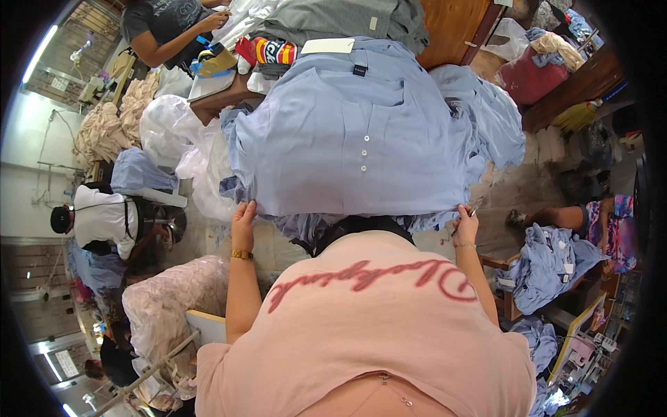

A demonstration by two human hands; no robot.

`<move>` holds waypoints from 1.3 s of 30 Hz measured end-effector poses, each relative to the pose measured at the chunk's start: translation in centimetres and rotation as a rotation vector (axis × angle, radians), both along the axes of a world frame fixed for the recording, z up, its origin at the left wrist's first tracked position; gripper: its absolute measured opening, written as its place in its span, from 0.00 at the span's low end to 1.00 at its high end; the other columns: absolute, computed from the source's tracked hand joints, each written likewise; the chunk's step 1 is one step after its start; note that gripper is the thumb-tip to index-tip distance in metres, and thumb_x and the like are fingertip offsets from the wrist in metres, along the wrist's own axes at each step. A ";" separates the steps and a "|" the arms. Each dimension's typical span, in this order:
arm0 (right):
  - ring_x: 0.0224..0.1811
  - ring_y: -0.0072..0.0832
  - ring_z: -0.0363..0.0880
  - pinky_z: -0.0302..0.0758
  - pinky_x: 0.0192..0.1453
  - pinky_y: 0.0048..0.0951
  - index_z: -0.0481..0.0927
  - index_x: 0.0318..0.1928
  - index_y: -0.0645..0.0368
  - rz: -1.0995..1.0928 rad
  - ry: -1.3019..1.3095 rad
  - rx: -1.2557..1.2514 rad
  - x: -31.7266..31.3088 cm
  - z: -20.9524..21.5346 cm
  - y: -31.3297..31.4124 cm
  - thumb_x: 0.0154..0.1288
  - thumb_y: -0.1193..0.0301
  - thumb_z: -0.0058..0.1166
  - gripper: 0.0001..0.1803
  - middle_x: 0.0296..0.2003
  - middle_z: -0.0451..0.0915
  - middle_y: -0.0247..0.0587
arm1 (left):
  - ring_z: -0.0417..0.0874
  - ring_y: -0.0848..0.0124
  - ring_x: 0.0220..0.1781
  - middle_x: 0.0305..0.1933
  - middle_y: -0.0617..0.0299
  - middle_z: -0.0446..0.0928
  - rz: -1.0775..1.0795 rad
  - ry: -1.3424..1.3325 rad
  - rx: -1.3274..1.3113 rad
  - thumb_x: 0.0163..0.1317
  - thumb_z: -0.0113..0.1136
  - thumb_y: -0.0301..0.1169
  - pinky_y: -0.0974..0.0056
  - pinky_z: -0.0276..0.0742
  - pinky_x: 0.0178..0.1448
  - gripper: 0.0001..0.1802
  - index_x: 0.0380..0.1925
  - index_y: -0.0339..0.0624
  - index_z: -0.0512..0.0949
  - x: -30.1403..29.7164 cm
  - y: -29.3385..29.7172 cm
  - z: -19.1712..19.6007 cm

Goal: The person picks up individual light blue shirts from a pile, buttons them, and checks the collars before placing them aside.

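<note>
A light blue buttoned shirt [354, 132] lies spread flat on a pile of similar blue garments on the table in front of me. My left hand [243, 217] pinches the shirt's near hem at its left corner; a gold bracelet sits on that wrist. My right hand [467, 221] grips the near hem at the right corner and also holds a small metal tool, seemingly thread snips. A white tag [327, 46] lies at the shirt's far collar end.
More blue garments [549, 260] are heaped at lower right and beside the table [455, 24]. White plastic bags [174, 132] stand at left. Another person's arm [174, 38] reaches in at the far left of the table. A seated person [104, 219] works at left; another sits at right.
</note>
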State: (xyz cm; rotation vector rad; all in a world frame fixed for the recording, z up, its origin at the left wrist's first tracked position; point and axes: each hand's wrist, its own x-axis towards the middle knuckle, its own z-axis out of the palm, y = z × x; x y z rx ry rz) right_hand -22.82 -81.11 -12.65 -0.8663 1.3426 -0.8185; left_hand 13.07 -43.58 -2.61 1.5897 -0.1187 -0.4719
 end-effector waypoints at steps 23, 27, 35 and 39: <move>0.12 0.15 0.61 0.61 0.15 0.18 0.71 0.33 0.60 0.219 0.222 0.031 0.3 -4.1 -0.2 0.57 0.73 0.53 0.06 0.21 0.70 0.31 | 0.66 0.69 0.28 0.26 0.60 0.66 -0.035 -0.548 0.600 0.57 0.58 0.33 0.67 0.63 0.35 0.15 0.20 0.34 0.69 2.8 0.5 -1.4; 0.14 0.15 0.62 0.62 0.16 0.18 0.71 0.35 0.60 0.147 0.329 -0.079 0.6 -3.8 -0.8 0.54 0.74 0.54 0.07 0.21 0.68 0.30 | 0.66 0.70 0.28 0.27 0.61 0.67 0.021 -0.539 0.571 0.55 0.59 0.29 0.68 0.64 0.36 0.10 0.22 0.36 0.70 3.4 -0.1 -0.2; 0.14 0.14 0.61 0.58 0.16 0.16 0.71 0.34 0.58 0.054 0.107 -0.069 1.5 1.5 -0.1 0.53 0.77 0.54 0.08 0.21 0.67 0.28 | 0.73 0.60 0.43 0.40 0.56 0.73 0.109 -1.107 0.606 0.46 0.55 0.19 0.61 0.67 0.48 0.10 0.31 0.38 0.73 2.4 -6.9 7.2; 0.13 0.13 0.60 0.56 0.15 0.15 0.71 0.33 0.57 0.094 -0.089 -0.086 2.4 3.9 -0.4 0.55 0.77 0.52 0.06 0.20 0.67 0.27 | 0.73 0.59 0.44 0.39 0.58 0.75 -0.478 -1.048 0.403 0.49 0.53 0.17 0.60 0.64 0.53 0.12 0.35 0.40 0.76 3.7 -14.9 10.8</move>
